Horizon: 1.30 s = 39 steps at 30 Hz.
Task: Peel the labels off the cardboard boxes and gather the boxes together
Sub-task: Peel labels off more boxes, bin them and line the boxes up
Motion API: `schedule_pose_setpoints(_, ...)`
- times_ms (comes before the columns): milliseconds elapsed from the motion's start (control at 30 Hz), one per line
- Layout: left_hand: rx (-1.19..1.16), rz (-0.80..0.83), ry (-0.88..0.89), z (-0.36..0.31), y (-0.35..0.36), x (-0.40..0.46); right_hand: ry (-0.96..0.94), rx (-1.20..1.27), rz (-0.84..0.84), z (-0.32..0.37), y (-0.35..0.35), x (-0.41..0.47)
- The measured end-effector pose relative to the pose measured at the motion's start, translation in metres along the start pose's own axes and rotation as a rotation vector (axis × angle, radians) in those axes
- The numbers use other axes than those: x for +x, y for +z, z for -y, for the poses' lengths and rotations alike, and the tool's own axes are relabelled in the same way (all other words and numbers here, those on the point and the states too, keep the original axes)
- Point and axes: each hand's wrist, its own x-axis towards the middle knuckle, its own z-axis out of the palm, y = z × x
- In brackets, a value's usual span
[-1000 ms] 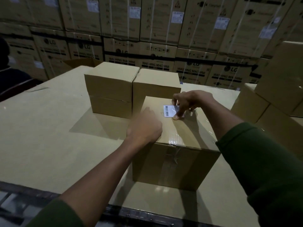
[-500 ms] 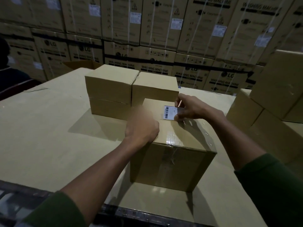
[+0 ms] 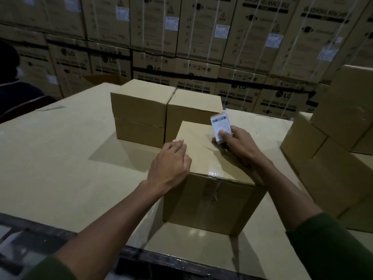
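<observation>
1. The label (image 3: 221,126) is now off the near box (image 3: 210,178); 1.0 s ago it lay flat on that box's top. The right hand (image 3: 236,146) pinches it between thumb and fingers (image 3: 223,133), its free end raised above the box's far right corner.
2. The left hand (image 3: 171,164) rests on the box's left top edge, fingers curled, gripping nothing.
3. Judgement: peeling of this box is complete; gathering remains.
4. 2 peeled boxes (image 3: 141,110) stand side by side just beyond the left fingers, touching the near box's far edge.
5. More boxes (image 3: 331,158) are stacked right of the right hand.
6. The surface (image 3: 60,158) offers open room left of the left hand; its near edge lies below the wrists.
</observation>
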Motion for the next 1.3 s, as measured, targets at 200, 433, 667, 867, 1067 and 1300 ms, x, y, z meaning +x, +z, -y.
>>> schedule_pose_setpoints(200, -0.022, 0.016, -0.016, 0.001, 0.004, -0.001, -0.017, -0.1, 0.031, 0.012, 0.019, 0.009)
schedule_pose_setpoints(433, 0.011, 0.01, -0.029, -0.002, 0.003, -0.002, -0.072, -0.144, 0.118, 0.016, 0.021, 0.004)
schedule_pose_setpoints(667, 0.012, -0.01, -0.014, 0.0, 0.003, -0.002, -0.049, -0.181, 0.094, -0.009, -0.012, -0.012)
schedule_pose_setpoints(867, 0.022, -0.023, -0.003, -0.002, 0.003, -0.002, -0.019, -0.178, 0.066, -0.005, -0.005, 0.009)
schedule_pose_setpoints(1067, 0.051, -0.021, -0.005, -0.002, 0.003, -0.002, -0.078, -0.156, 0.087, 0.016, 0.023, 0.021)
schedule_pose_setpoints(1300, 0.041, -0.032, -0.001, 0.0, 0.002, -0.002, -0.096, -0.172, 0.138, 0.004, 0.005, -0.012)
